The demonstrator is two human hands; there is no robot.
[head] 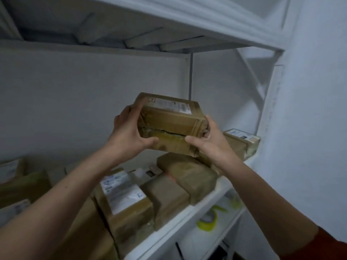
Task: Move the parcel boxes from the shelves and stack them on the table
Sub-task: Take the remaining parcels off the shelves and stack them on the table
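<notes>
Between the two raised hands, lifted clear of the shelf board, is a brown cardboard parcel box (pixel 169 126) wrapped in glossy tape. It has a white shipping label on its top face and a split seam running along the side nearest the camera. The left hand (pixel 129 132) grips the box's left end, thumb curled onto the near face and fingers wrapped round the far side. The right hand (pixel 212 145) grips the right end, thumb pressed along the lower near edge and fingers curled round the crumpled corner. Below both hands, on the white shelf board (pixel 187 216), lie more taped parcels: a box with large white labels (pixel 124 203) beneath the left wrist, a plain brown box (pixel 169 201) just beside it, and a third plain box (pixel 189 173) under the held one. Beyond the right hand, a labelled brown box (pixel 242 141) sits at the shelf's far end. Above the hands runs a white upper shelf (pixel 169 14). Under the right forearm, on a lower level, lies something yellow-green (pixel 208 220), too blurred to identify. A rust-coloured sleeve (pixel 323 244) shows near the right elbow.
</notes>
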